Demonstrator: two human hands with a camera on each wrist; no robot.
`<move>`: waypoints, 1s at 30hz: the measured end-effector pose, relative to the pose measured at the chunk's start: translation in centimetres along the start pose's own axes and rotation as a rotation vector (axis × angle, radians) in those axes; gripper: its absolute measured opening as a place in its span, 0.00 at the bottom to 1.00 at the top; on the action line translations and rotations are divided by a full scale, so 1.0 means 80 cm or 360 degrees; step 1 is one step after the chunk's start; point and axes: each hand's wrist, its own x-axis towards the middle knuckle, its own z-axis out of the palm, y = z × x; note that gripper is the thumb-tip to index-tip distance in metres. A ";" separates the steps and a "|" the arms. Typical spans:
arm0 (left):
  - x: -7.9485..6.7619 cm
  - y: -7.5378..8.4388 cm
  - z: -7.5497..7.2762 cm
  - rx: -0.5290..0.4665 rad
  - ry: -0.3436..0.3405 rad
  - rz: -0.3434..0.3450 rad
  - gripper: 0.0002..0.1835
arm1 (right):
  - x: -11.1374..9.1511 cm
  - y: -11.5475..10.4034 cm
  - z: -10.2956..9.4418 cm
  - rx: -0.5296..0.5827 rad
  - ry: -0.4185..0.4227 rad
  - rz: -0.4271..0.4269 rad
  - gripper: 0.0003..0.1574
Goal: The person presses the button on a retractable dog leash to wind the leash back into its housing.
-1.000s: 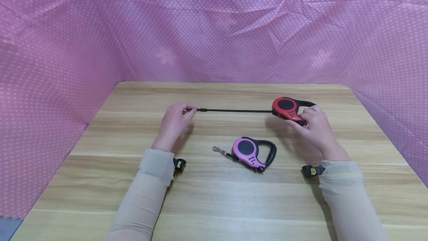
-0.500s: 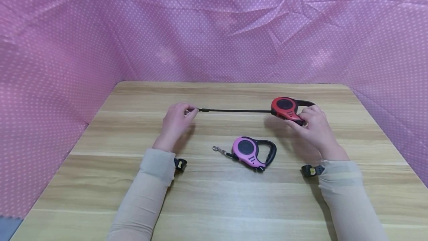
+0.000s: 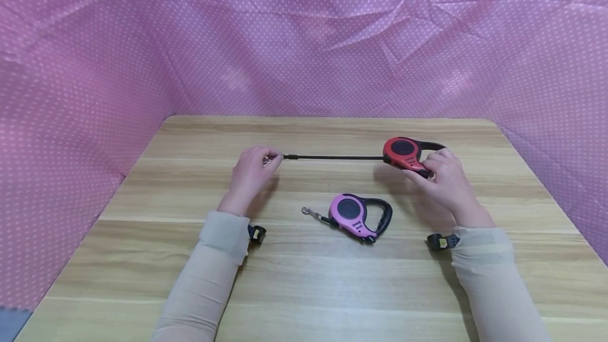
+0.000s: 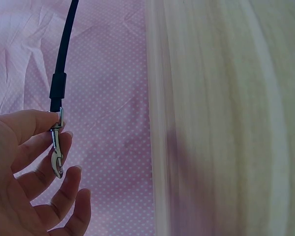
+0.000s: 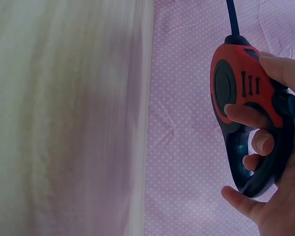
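My right hand (image 3: 444, 181) grips the black handle of a red retractable dog leash (image 5: 246, 73), its fingers through the handle loop and the thumb along the red casing. A black strap (image 3: 337, 158) runs out of the casing, taut, across to my left hand (image 3: 252, 173). There the thumb and index finger pinch the metal snap hook (image 4: 57, 152) at its swivel end, while the other fingers stay loosely spread. The red leash is held above the table. Nearer to me, between both hands, a pink retractable leash (image 3: 349, 215) lies flat, with its snap hook (image 3: 311, 212) pointing left.
The wood-grain table (image 3: 304, 289) reaches back to a pink dotted cloth (image 3: 304, 67), which hangs behind and along both sides. Black wrist cameras sit at both cuffs, the left camera (image 3: 257, 234) and the right camera (image 3: 439, 242).
The red leash and my right hand have shifted slightly left. My left hand has drifted a little right, so the strap between them is a bit shorter. The pink leash stays put.
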 end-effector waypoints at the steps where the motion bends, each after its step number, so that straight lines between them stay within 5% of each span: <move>1: 0.000 0.000 0.000 -0.0002 -0.0002 -0.0001 0.19 | 0.000 0.000 0.000 0.0001 0.0002 -0.0002 0.22; 30: -0.002 0.008 0.004 0.0023 -0.0027 0.0027 0.18 | 0.001 -0.005 0.005 0.0021 -0.0021 -0.0041 0.22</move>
